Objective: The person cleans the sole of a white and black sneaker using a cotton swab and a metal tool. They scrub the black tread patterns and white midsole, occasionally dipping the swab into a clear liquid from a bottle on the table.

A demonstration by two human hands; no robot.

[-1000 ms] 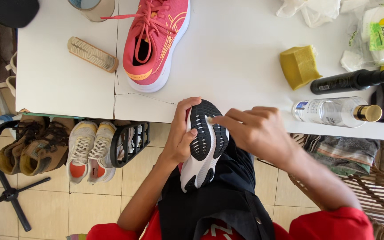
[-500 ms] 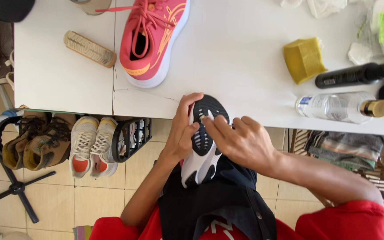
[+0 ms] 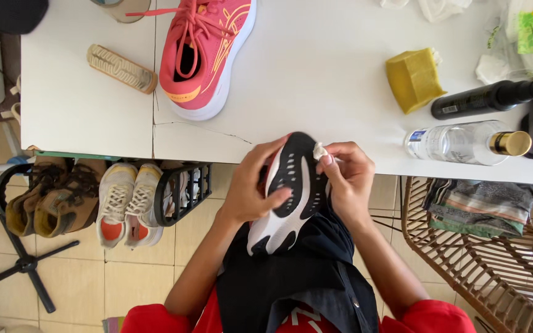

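I hold a sneaker (image 3: 288, 197) upside down over my lap, its black and white sole facing up. My left hand (image 3: 251, 185) grips it along its left side, fingers over the sole. My right hand (image 3: 348, 179) pinches a small white wad of cloth (image 3: 319, 151) against the toe edge of the sole. The matching pink sneaker (image 3: 208, 52) stands upright on the white table (image 3: 316, 80) beyond my hands.
On the table lie a tan brush (image 3: 121, 68), a yellow sponge (image 3: 413, 79), a black spray bottle (image 3: 491, 97) and a clear bottle with a gold cap (image 3: 464, 143). Shoes sit on a rack (image 3: 118, 200) under the table at left. A wicker basket (image 3: 495, 259) stands at right.
My right hand has shifted from lying across the sole to its toe edge, now pinching the white wad there. The shoe has tilted slightly.
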